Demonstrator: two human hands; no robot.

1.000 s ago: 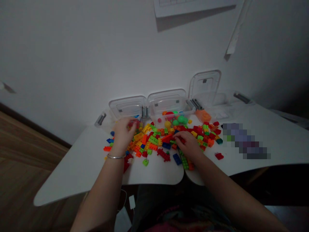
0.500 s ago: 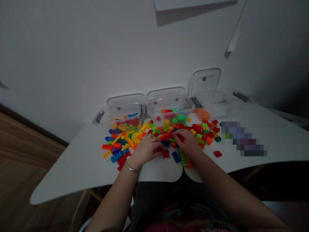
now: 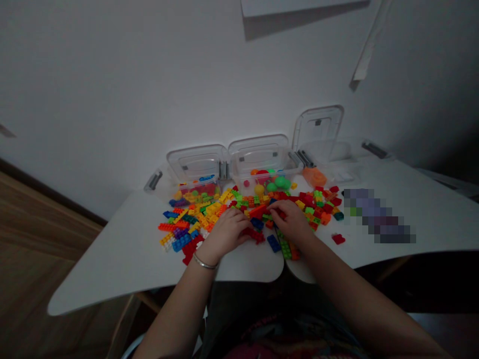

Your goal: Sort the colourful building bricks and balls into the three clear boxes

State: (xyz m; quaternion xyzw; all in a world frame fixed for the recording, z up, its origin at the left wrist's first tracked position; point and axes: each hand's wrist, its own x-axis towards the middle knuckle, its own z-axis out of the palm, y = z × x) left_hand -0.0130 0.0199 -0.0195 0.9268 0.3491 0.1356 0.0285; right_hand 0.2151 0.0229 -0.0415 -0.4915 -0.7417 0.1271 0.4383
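Toy bricks of many colours lie in a wide pile across the white table (image 3: 123, 249). My left hand (image 3: 229, 230) is closed at the near side of the pile, its fingers round red bricks (image 3: 258, 236). My right hand (image 3: 290, 219) reaches in from the right, fingers bent together over the bricks; what they hold, if anything, is too small to tell. Between the hands are a long red-orange brick (image 3: 258, 211) and a dark blue brick (image 3: 257, 223). Another blue brick (image 3: 273, 243) lies below them, beside a green brick strip (image 3: 285, 246).
Behind the pile stand clear boxes with lids raised: a left one (image 3: 196, 192) with bricks, a middle one (image 3: 243, 174) with coloured balls (image 3: 280, 182). An orange piece (image 3: 314, 176) lies at the right. A blurred-out object (image 3: 377, 214) rests farther right.
A small green piece on the red bricks by my left hand no longer shows. My right hand has hardly moved.
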